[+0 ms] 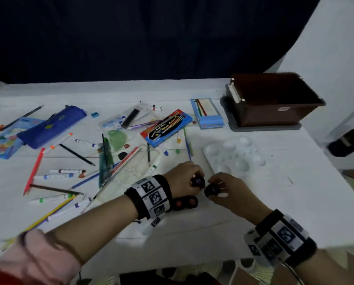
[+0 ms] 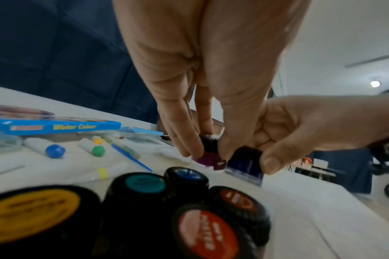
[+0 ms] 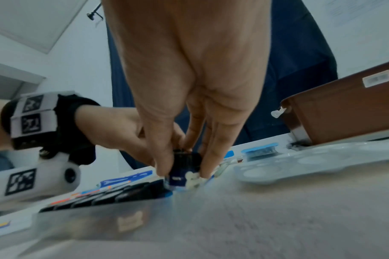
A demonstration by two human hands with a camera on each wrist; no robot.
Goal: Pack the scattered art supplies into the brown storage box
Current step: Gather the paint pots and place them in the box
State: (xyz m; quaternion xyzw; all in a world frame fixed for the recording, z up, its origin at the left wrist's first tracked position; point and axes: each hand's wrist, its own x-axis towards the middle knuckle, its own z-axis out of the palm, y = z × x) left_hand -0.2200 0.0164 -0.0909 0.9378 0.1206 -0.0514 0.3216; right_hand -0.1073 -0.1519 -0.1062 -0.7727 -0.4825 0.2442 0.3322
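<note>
My left hand (image 1: 189, 177) pinches a small purple paint pot (image 1: 198, 181) with a black lid, standing on the white table; the left wrist view shows the purple paint pot (image 2: 208, 158) between my fingertips. Right beside it, my right hand (image 1: 223, 189) grips a dark blue paint pot (image 1: 212, 190), tilted in the left wrist view as the dark blue paint pot (image 2: 244, 162) and seen between thumb and fingers as the dark blue paint pot (image 3: 183, 172). The brown storage box (image 1: 274, 99) stands open at the far right, well beyond both hands.
Several more black-lidded paint pots (image 2: 145, 189) cluster under my left wrist, two reddish lids (image 1: 185, 202) showing. A white palette (image 1: 235, 155) lies just beyond my hands. Markers, pencils, a blue pencil case (image 1: 52, 126) and a watercolour box (image 1: 166, 126) litter the left and middle.
</note>
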